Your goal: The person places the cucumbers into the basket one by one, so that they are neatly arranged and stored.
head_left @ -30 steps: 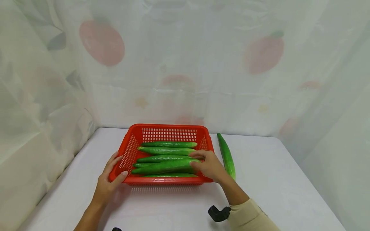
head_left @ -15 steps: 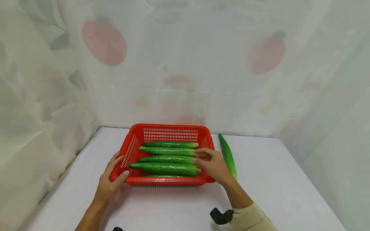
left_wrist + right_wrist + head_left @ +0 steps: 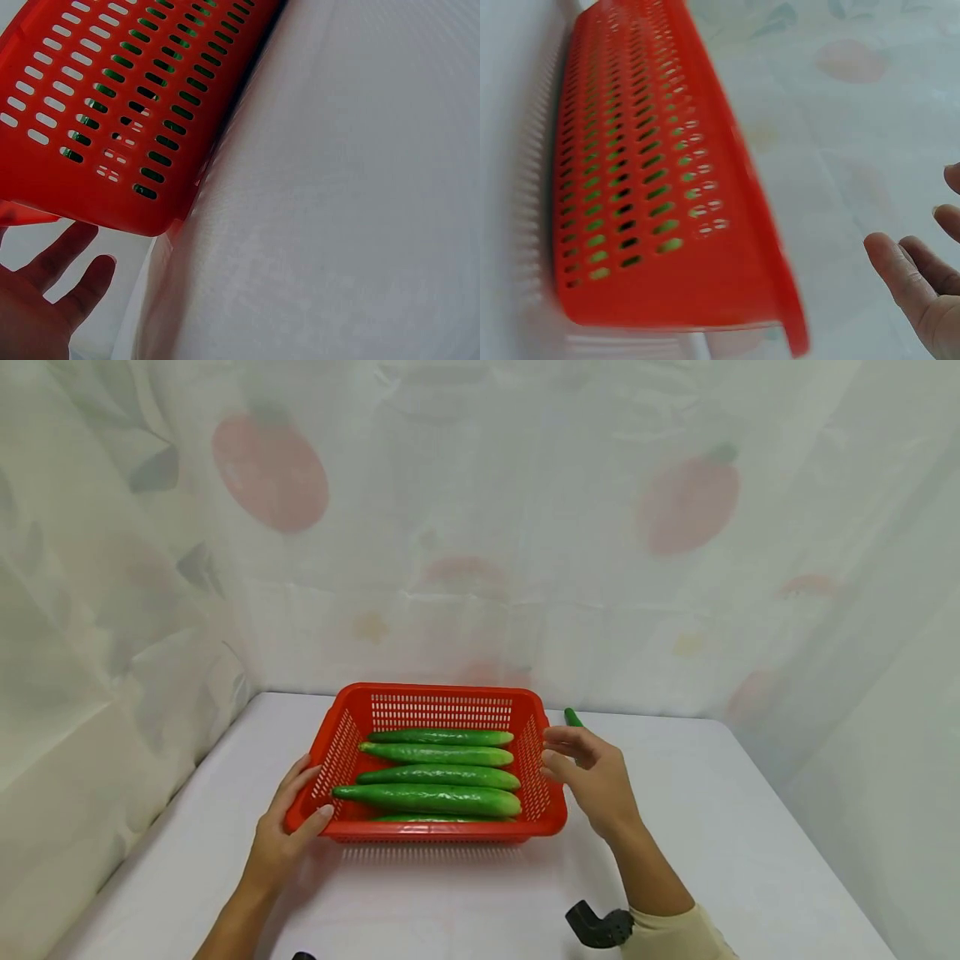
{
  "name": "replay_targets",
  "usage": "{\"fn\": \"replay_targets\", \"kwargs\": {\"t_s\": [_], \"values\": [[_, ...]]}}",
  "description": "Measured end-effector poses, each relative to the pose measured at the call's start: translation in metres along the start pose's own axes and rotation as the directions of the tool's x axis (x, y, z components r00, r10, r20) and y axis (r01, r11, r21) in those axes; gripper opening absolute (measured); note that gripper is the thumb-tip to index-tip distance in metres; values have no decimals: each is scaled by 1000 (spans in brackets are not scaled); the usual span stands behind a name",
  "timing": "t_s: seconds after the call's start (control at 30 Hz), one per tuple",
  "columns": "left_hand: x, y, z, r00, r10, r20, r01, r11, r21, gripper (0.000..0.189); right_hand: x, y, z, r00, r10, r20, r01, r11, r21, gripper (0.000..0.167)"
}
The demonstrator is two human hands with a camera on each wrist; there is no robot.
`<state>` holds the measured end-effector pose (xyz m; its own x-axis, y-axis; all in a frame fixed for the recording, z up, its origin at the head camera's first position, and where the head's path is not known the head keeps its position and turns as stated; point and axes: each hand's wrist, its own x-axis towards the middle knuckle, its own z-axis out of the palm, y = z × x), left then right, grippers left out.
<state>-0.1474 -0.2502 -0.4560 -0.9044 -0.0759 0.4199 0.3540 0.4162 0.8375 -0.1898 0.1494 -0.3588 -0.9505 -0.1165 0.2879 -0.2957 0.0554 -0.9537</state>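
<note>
A red perforated plastic basket (image 3: 427, 829) holds several green cucumbers lying side by side. The frontmost large cucumber (image 3: 427, 797) partly covers another cucumber (image 3: 438, 817) beneath it. My left hand (image 3: 272, 843) grips the basket's left end, thumb over the front corner of the rim, fingers along the outer side. In the left wrist view, the fingers (image 3: 82, 289) show beside the basket's end. My right hand (image 3: 606, 785) hovers just off the basket's right rim, fingers loosely bent with nothing between them. Behind it a loose cucumber (image 3: 572, 717) lies on the table, mostly hidden by the hand.
A white cloth covers the table (image 3: 720, 827). Pale printed curtains (image 3: 480, 527) hang behind it and at both sides. A black wrist camera mount (image 3: 600, 927) sits by the right sleeve (image 3: 678, 935).
My right hand has let go of the frontmost cucumber, which now lies straighter in the basket, and has moved right, out past the rim. The left hand stays in place.
</note>
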Motion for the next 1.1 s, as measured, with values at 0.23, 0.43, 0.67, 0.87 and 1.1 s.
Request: {"fn": "replay_targets", "kwargs": {"t_s": [0.23, 0.43, 0.67, 0.87, 1.1], "values": [[0, 0, -1, 1000, 5, 5, -5, 1000, -9, 53, -4, -9, -15, 991, -99, -88, 93, 994, -64, 29], [0, 1, -1, 1000, -3, -1, 3, 1000, -6, 53, -7, -13, -29, 978, -142, -150, 127, 987, -101, 29], [-1, 2, -1, 1000, -9, 0, 9, 1000, -7, 53, -14, -10, -46, 963, -141, -229, 103, 980, -173, 31], [-1, 0, -1, 1000, 4, -2, -4, 1000, -26, 53, -18, -2, -56, 946, -101, -309, 53, 985, -162, 33], [1, -1, -1, 1000, 11, 4, -11, 1000, -26, 53, -22, 11, -64, 924, -44, -379, -1, 993, -118, 36]]}}
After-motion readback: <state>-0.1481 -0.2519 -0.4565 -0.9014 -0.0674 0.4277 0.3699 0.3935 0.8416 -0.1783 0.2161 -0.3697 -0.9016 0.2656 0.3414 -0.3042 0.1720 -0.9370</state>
